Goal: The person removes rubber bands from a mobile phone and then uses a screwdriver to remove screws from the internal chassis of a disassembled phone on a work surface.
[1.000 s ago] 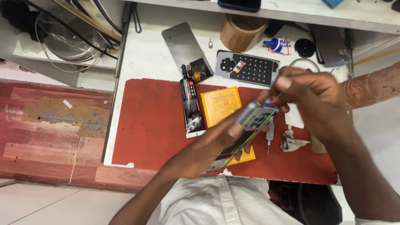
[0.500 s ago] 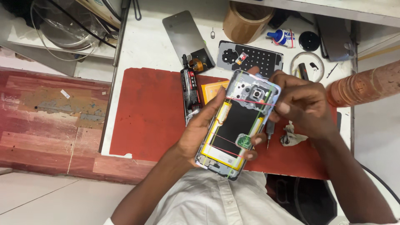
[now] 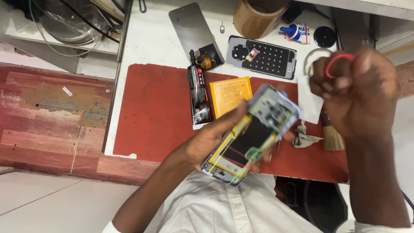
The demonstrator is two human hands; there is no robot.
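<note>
My left hand (image 3: 207, 140) holds an opened smartphone (image 3: 252, 133) with its back off, battery and circuit parts showing, tilted over the red work mat (image 3: 155, 112). Coloured rubber bands run along the phone's length. My right hand (image 3: 360, 92) is raised to the right of the phone, fingers closed on a red rubber band (image 3: 336, 62), with a white piece of paper (image 3: 308, 101) just below it. The two hands are apart.
On the mat lie a black glue tube (image 3: 197, 95), a yellow card (image 3: 230, 95), a crumpled wipe (image 3: 304, 139) and a brush (image 3: 332, 136). Behind it sit a phone back cover (image 3: 263, 56), a grey screen panel (image 3: 194, 30), a brown tape roll (image 3: 256, 17) and a small bottle (image 3: 295, 32).
My right hand has lifted off the phone and moved up and right, now holding a red rubber band. The phone in my left hand has tilted and dropped slightly.
</note>
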